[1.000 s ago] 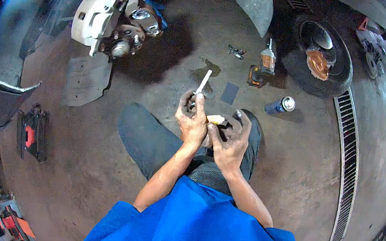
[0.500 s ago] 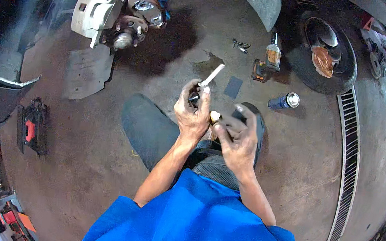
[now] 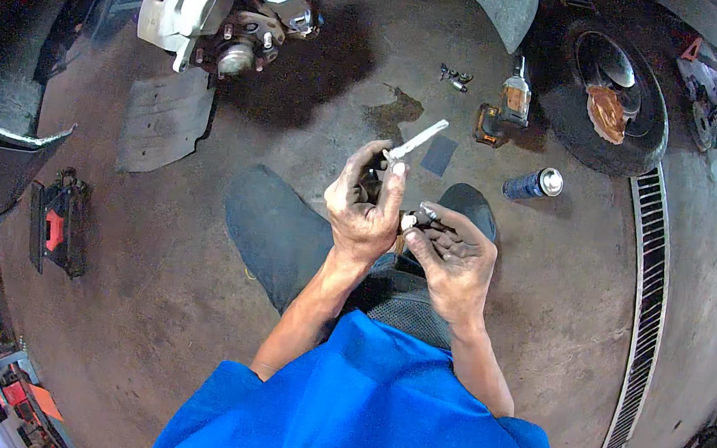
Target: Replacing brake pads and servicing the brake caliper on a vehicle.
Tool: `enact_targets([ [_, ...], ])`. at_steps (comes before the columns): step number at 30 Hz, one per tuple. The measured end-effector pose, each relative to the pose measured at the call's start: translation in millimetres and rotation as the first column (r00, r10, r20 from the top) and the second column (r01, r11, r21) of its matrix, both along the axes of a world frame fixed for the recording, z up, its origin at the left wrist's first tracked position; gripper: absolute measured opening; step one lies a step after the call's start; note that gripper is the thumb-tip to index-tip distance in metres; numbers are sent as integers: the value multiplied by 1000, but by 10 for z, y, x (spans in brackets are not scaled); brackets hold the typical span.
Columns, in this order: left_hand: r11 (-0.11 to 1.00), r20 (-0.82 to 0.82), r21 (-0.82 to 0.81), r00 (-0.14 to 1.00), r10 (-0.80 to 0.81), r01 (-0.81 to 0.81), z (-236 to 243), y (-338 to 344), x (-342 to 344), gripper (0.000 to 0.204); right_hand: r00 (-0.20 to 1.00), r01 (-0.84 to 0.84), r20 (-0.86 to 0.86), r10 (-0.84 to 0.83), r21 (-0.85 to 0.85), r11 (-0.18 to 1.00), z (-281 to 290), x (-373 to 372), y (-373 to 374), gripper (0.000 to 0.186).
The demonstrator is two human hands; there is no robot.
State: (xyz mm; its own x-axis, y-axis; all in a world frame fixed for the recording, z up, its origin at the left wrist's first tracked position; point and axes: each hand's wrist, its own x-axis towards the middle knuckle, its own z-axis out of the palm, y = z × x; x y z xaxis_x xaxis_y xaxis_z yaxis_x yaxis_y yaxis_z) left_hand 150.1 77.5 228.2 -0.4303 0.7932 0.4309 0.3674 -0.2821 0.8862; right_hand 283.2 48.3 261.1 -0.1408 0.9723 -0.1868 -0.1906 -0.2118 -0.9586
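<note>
My left hand point(image 3: 362, 211) is closed round the lower end of a slim white-coated pin point(image 3: 420, 139), which slants up to the right from between thumb and fingers. Dark parts show inside that grip, but I cannot make out their shape. Beside it, my right hand point(image 3: 455, 271) has its thumb and fingers bent together round a small dark piece. A white blob point(image 3: 409, 222) sits at that thumb's tip, close to the left palm. Both hands are smeared with dark grime above my lap.
On the floor ahead lie an impact wrench point(image 3: 510, 106), a blue spray can point(image 3: 532, 184), a dark flat sheet point(image 3: 438, 155) and several sockets point(image 3: 455, 78). A wheel point(image 3: 567, 130) lies right, beside a drain grate point(image 3: 653, 277). Ahead left are a brake caliper point(image 3: 178, 7) and hub point(image 3: 237, 57).
The white pin has tipped further to the right in my left hand. My right hand's fingers have drawn in toward its thumb, and the white blob has shifted slightly right.
</note>
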Motion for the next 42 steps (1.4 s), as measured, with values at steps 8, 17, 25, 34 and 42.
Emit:
enact_targets([
  [8, 998, -57, -63, 998, -13, 10, 68, -20, -16, 25, 998, -56, 1, 57, -42, 998, -4, 25, 34, 32],
  [17, 1000, -141, -22, 990, 19, -22, 54, 18, -23, 32, 999, -42, 4, 42, -37, 998, -46, 9, 27, 25],
  [25, 1000, -166, 15, 986, 22, -19, 47, 38, -16, 34, 1000, 2, -26, -3, -55, 998, -49, -12, 5, 22],
  [34, 986, -135, 66, 978, 162, -154, 39, -19, -169, 29, 980, -91, -179, 84, -29, 995, -183, -238, 61, 50],
  [42, 904, 396, -371, 845, 360, -212, -277, -767, -792, 25, 951, -306, 10, 308, -96, 947, -569, -567, 177, 55],
])
